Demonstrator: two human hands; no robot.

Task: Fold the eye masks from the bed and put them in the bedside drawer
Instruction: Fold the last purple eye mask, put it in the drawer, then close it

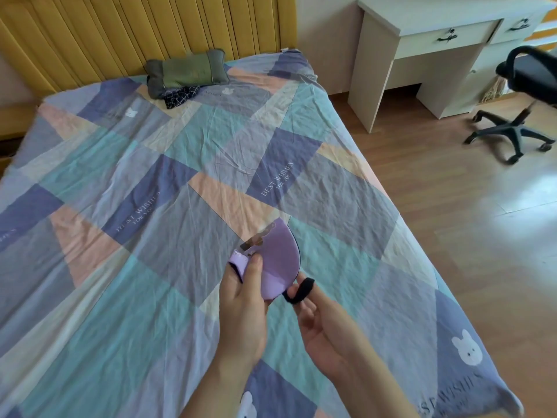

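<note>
A purple eye mask (pixel 277 260), folded over, is held above the bed's near right part. My left hand (pixel 244 309) grips it, thumb on top. The mask's black strap (pixel 298 292) loops around a finger of my right hand (pixel 328 330), whose palm faces up just right of the mask. A dark checked piece of fabric (pixel 180 96) lies far off by the pillow; whether it is an eye mask cannot be told. No bedside drawer is clearly in view.
The bed (pixel 150 206) has a patchwork sheet in blue, teal and peach. A green-grey pillow (pixel 187 72) lies by the yellow headboard (pixel 135 34). A white desk with drawers (pixel 437 40) and a black swivel chair (pixel 524 95) stand on the wood floor at right.
</note>
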